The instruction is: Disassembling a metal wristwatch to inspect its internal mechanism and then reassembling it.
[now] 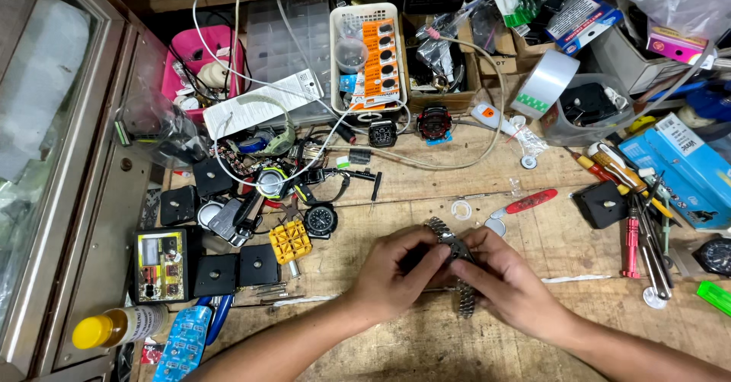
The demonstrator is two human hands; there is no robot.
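Both my hands meet over the middle of a worn wooden workbench (426, 191). Between them is a wristwatch with a silver metal link bracelet (465, 298). My left hand (400, 274) grips it from the left, fingers curled over the watch case. From the right, my right hand (506, 275) pinches the bracelet near the case with thumb and fingers. One end of the bracelet sticks out above my fingers and the other hangs below them. The watch face is hidden by my fingers.
Left of my hands lie a yellow watch holder block (290, 241), black square clock movements (257, 265), a black round watch (320, 220) and a small tester box (159, 266). Screwdrivers (643, 237) and a blue box (689, 172) crowd the right. A white basket (368, 54) stands behind.
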